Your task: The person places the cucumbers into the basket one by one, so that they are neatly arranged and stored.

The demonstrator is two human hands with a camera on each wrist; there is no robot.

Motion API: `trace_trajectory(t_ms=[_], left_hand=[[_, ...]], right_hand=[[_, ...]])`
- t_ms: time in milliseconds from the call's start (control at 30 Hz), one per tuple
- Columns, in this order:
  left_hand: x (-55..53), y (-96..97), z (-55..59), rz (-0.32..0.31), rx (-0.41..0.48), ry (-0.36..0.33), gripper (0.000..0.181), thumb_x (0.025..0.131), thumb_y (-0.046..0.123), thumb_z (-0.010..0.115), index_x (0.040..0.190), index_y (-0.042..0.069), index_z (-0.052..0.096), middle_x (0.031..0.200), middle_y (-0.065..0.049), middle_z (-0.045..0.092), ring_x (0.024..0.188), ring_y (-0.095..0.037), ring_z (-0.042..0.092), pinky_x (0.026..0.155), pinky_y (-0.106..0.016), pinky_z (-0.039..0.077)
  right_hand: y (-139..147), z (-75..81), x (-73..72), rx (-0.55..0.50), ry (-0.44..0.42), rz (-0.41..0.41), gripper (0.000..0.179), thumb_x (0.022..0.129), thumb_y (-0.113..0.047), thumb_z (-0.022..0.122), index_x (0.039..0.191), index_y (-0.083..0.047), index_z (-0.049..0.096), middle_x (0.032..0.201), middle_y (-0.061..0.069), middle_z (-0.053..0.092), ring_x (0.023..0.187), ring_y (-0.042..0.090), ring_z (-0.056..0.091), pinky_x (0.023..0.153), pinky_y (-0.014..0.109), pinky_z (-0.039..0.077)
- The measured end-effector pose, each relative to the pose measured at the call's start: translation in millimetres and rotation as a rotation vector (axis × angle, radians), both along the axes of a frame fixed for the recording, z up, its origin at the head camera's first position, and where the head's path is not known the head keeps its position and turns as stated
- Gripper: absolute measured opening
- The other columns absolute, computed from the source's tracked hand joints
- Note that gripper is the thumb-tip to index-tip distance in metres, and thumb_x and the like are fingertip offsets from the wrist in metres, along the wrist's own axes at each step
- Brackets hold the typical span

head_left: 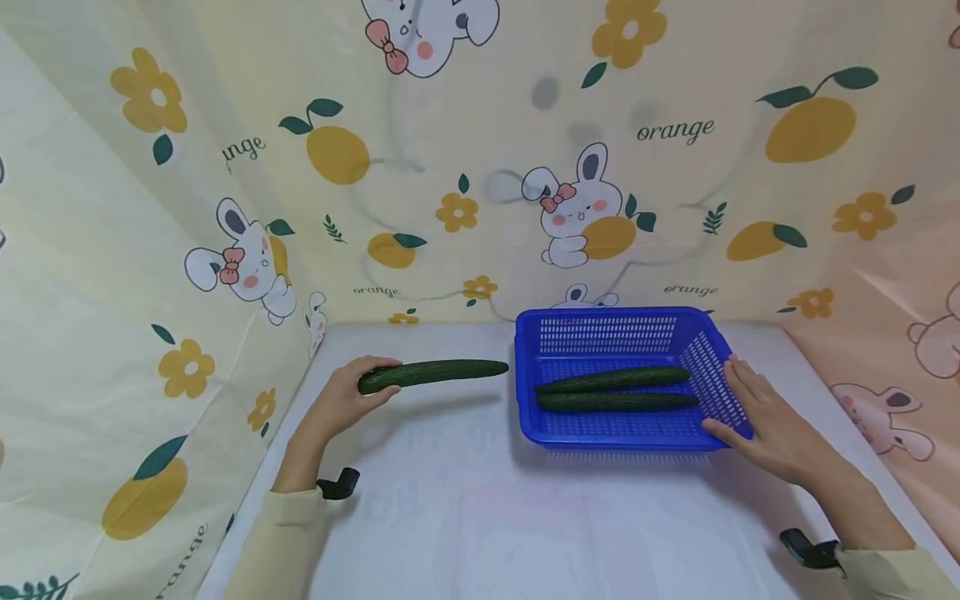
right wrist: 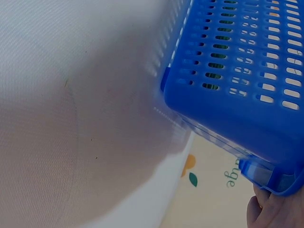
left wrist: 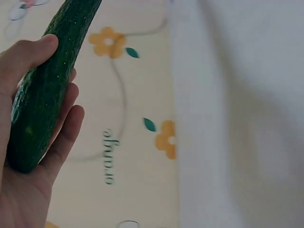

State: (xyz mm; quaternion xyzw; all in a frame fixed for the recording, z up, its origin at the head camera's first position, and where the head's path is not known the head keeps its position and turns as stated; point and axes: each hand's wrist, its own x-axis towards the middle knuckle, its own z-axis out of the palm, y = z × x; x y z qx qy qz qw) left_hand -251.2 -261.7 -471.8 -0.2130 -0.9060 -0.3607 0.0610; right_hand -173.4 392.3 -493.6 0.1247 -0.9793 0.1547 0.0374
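My left hand grips a dark green cucumber by its near end, with the thumb on one side and the fingers around the other. The cucumber is held roughly level above the table, its far tip pointing at the basket's left side. In the left wrist view, the cucumber has bumpy skin and lies across the palm. My right hand holds the right rim of a blue plastic basket near its front corner. Two more cucumbers lie side by side in the basket. Part of the right hand shows against the rim.
The basket stands on a white-covered table, toward the back right. Behind it hangs a cream curtain printed with rabbits and oranges, which also closes off both sides. A black wrist mount sits at the left cuff.
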Motion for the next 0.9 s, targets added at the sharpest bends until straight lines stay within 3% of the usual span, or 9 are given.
trace_trajectory(t_ms=[167,333,600,900], left_hand=[[6.2,9.5,14.9,0.002,0.042,0.014,0.042,0.095,0.022,0.086,0.135,0.019,0.074,0.132,-0.004,0.073,0.118,-0.027,0.067,0.099,-0.052,0.055],[8.9,31.4,23.6,-0.031,0.083,0.029,0.042,0.094,0.022,0.086,0.135,0.02,0.074,0.132,-0.002,0.073,0.116,-0.025,0.068,0.097,-0.05,0.056],[11.3,83.4,32.9,-0.081,0.131,-0.044,0.04,0.095,0.025,0.086,0.134,0.02,0.075,0.134,-0.002,0.073,0.118,-0.024,0.067,0.098,-0.047,0.058],[7.9,146.6,32.7,-0.146,0.131,-0.096,0.04,0.097,0.027,0.084,0.135,0.018,0.074,0.136,-0.003,0.072,0.116,-0.022,0.067,0.098,-0.042,0.059]], right_hand=[[0,1.7,0.8,-0.006,0.009,0.004,0.106,0.102,-0.054,0.064,0.17,0.0,0.003,0.176,0.029,0.002,0.161,0.053,-0.001,0.116,0.082,0.012],[0,1.7,1.2,-0.011,0.012,0.005,0.106,0.101,-0.053,0.065,0.17,0.0,0.004,0.176,0.03,0.003,0.161,0.053,-0.001,0.118,0.081,0.01],[-1,0.9,0.5,-0.005,-0.007,0.001,0.106,0.102,-0.053,0.063,0.17,0.0,0.003,0.176,0.03,0.002,0.161,0.054,-0.002,0.117,0.082,0.011],[0,0.0,0.0,0.001,-0.008,-0.001,0.106,0.102,-0.054,0.063,0.17,-0.001,0.002,0.176,0.029,0.001,0.161,0.052,-0.002,0.118,0.081,0.009]])
